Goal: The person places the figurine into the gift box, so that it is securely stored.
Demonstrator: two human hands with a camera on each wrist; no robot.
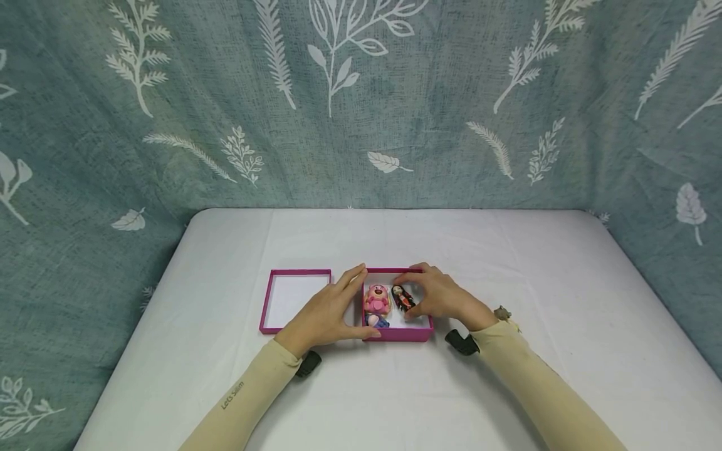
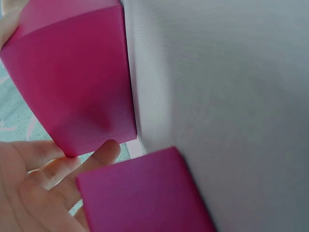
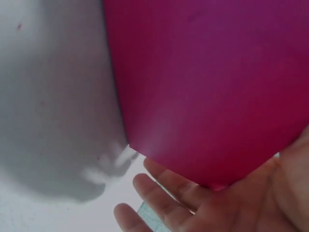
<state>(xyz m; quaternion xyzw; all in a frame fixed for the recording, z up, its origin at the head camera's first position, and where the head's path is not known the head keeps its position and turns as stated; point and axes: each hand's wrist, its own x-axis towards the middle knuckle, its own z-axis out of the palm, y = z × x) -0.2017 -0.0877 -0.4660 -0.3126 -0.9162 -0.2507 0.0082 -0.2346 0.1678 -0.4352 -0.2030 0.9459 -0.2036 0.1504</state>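
Blue-green cloth with white leaves hangs behind a tabletop covered in smooth white cloth. On it sits a bright pink, box-shaped tray with a white inside, and just left of it lies a flat white lid with a pink edge.

The left hand grips the tray's left side, thumb at the front, fingers at the back. The right hand is inside the tray, with its thumb and finger curled around a small doll with long black hair and red-and-black clothes.

That doll looks small and smooth, so it could slip if the fingers hold only its ends. A round pink toy bear stands close by, and a bump from the doll could tip it onto the little blue-and-white toy in front. If the left hand pushes too hard, the tray could slide on the cloth.
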